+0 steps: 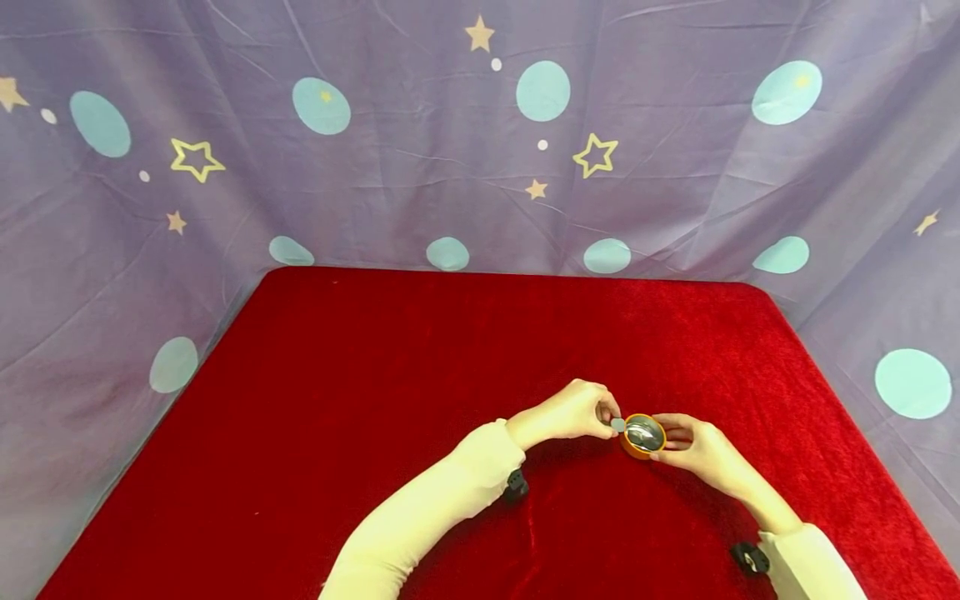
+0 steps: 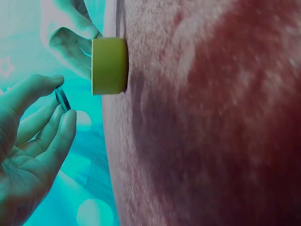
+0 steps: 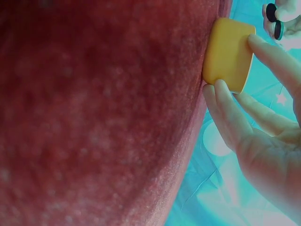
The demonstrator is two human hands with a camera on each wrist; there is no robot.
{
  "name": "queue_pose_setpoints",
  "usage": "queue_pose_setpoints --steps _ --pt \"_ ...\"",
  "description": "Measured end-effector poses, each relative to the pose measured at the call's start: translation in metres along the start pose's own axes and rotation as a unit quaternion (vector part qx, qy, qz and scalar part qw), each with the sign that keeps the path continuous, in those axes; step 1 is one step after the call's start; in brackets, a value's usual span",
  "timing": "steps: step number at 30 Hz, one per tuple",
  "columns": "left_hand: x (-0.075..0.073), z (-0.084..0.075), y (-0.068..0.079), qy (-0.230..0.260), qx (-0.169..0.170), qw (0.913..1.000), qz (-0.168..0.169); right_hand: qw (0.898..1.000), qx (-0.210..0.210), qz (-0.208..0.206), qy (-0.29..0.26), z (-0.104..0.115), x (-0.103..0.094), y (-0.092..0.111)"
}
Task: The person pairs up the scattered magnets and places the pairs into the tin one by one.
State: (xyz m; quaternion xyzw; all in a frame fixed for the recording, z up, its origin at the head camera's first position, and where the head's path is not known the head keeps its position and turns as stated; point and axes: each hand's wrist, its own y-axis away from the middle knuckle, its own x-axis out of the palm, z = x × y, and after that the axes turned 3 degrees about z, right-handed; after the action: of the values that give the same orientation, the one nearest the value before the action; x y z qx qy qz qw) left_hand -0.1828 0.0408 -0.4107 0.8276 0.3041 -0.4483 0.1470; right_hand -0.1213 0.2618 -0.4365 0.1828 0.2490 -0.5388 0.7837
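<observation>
An orange bowl (image 1: 628, 446) with a shiny silver inside stands on the red cloth, right of centre. Its plain outer wall (image 3: 229, 54) shows yellow-orange in the right wrist view. My right hand (image 1: 705, 454) holds it from the right, with thumb and fingers on opposite sides of the wall. At the bowl's left rim, my left hand (image 1: 577, 412) pinches a small grey disc (image 1: 618, 425) between thumb and fingertips. The left wrist view shows this disc (image 2: 62, 98) edge-on, apart from the bowl. Two dark round pieces (image 3: 271, 12) appear at the left hand in the right wrist view.
Red velvety cloth (image 1: 375, 375) covers the table. A purple curtain (image 1: 420, 150) with stars and pale blue ovals hangs behind and along both sides. Black wrist devices (image 1: 516, 485) sit at both cream sleeves (image 1: 442, 500).
</observation>
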Motion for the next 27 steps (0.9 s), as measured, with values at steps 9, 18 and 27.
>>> queue_pose_setpoints --steps 9,18,27 --pt "0.007 -0.007 -0.008 -0.013 0.007 0.9999 0.002 1.0 -0.002 0.002 -0.004 0.0 0.0 -0.001" --pt "0.018 -0.012 -0.015 0.006 -0.001 1.0 0.0 1.0 -0.005 0.0 0.005 -0.002 -0.001 0.0" --pt "0.022 -0.016 -0.019 0.007 -0.005 0.9999 -0.011 1.0 -0.005 0.002 0.005 -0.003 -0.002 0.0"
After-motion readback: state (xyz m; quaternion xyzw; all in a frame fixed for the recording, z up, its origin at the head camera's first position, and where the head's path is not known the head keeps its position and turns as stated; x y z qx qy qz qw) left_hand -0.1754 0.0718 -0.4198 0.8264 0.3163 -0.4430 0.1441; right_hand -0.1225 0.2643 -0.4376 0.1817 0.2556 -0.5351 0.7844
